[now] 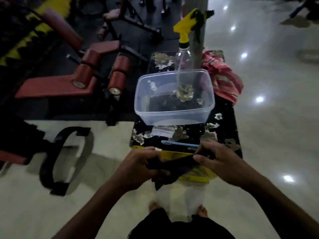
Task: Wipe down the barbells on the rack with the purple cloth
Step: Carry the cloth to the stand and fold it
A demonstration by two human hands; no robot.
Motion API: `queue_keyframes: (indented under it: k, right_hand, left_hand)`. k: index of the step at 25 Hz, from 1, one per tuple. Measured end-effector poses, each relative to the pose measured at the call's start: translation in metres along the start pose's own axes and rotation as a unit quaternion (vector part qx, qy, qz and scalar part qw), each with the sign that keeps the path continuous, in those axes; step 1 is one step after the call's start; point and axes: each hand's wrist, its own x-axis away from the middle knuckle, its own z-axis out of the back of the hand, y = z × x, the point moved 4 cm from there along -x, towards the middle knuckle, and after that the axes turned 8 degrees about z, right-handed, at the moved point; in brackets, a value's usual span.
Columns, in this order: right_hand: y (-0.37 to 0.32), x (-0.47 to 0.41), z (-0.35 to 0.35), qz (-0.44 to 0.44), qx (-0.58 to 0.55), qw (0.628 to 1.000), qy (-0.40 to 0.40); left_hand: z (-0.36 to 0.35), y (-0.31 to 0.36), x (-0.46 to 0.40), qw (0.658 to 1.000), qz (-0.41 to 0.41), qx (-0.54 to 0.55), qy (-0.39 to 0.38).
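Observation:
A dark purple cloth [170, 167] is stretched between my two hands, just in front of a worn black bench. My left hand [138, 168] grips its left end in curled fingers. My right hand [219, 161] pinches the right end between thumb and fingers. Part of the cloth hangs down below my left hand. No barbells or rack show in this view.
On the bench [222, 130] stand a clear plastic tub [174, 107], a spray bottle [183, 54] with a yellow head, a pink striped towel [222, 80] and a blue pen [179, 144]. Red-padded gym benches [82, 71] fill the left. The pale tiled floor [276, 118] lies to the right.

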Motion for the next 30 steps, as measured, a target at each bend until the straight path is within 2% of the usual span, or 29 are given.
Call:
queue_keyframes:
  k: [3, 5, 8, 10, 12, 14, 16, 17, 19, 21, 22, 23, 24, 26, 28, 30]
  right_hand:
    - [-0.049, -0.033, -0.011, 0.106, -0.123, 0.985, -0.057]
    - [-0.091, -0.049, -0.022, 0.161, -0.134, 0.976, -0.053]
    - [-0.152, -0.069, -0.044, 0.244, -0.102, 0.964, -0.005]
    - [-0.194, -0.085, -0.061, 0.289, -0.111, 0.951, 0.020]
    - [-0.232, -0.104, -0.078, 0.306, -0.138, 0.941, 0.037]
    - [-0.264, -0.120, -0.091, 0.305, -0.157, 0.938, 0.056]
    - [-0.282, -0.141, -0.101, 0.284, -0.160, 0.942, 0.084]
    - [-0.285, -0.152, -0.108, 0.265, -0.146, 0.948, 0.101]
    - [-0.267, -0.166, -0.125, 0.197, -0.165, 0.962, 0.096]
    - [-0.211, -0.160, -0.162, 0.068, -0.267, 0.961, -0.022]
    - [-0.177, -0.142, -0.187, 0.003, -0.318, 0.942, -0.108]
    - [-0.147, -0.119, -0.211, -0.043, -0.336, 0.923, -0.180]
    - [-0.123, -0.095, -0.233, -0.082, -0.344, 0.904, -0.240]
    - [-0.087, -0.075, -0.267, -0.139, -0.352, 0.883, -0.279]
    - [-0.077, -0.079, -0.285, -0.143, -0.328, 0.897, -0.259]
    - [-0.091, -0.089, -0.284, -0.103, -0.282, 0.922, -0.246]
  left_hand:
    - [0.053, 0.013, 0.027, 0.993, 0.054, 0.062, 0.081]
    - [0.088, 0.015, 0.052, 0.986, 0.069, 0.105, 0.111]
    - [0.119, 0.012, 0.087, 0.971, 0.058, 0.202, 0.111]
    - [0.137, 0.006, 0.107, 0.936, 0.034, 0.286, 0.200]
    - [0.149, -0.006, 0.126, 0.871, -0.005, 0.405, 0.278]
    - [0.138, -0.020, 0.140, 0.829, -0.012, 0.501, 0.247]
    - [0.107, -0.036, 0.145, 0.828, 0.041, 0.524, 0.196]
    - [0.093, -0.046, 0.148, 0.831, 0.060, 0.518, 0.194]
    - [0.081, -0.058, 0.155, 0.803, 0.094, 0.539, 0.237]
    - [0.082, -0.074, 0.166, 0.744, 0.142, 0.589, 0.282]
    - [0.084, -0.087, 0.172, 0.722, 0.158, 0.607, 0.294]
    - [0.083, -0.101, 0.179, 0.714, 0.171, 0.612, 0.296]
    - [0.080, -0.115, 0.187, 0.716, 0.192, 0.607, 0.286]
    - [0.070, -0.143, 0.204, 0.756, 0.252, 0.553, 0.243]
    - [0.065, -0.160, 0.219, 0.799, 0.310, 0.482, 0.183]
    - [0.071, -0.165, 0.226, 0.802, 0.329, 0.469, 0.169]
